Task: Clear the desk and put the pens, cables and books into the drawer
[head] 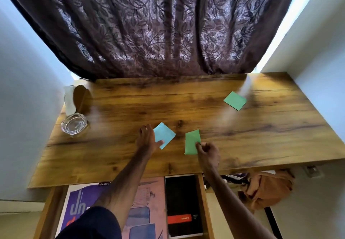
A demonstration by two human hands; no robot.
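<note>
Pinching green note [192,139], right hand [208,152]; left hand [147,139] flat, thumb touching blue note [164,134]

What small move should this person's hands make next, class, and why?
Probably lift the green paper that the right hand pinches and bring it back to the open drawer, where books lie. The left hand only touches the blue paper with its thumb, so it likely needs a grip first. The second green paper lies farther right, untouched.
</note>
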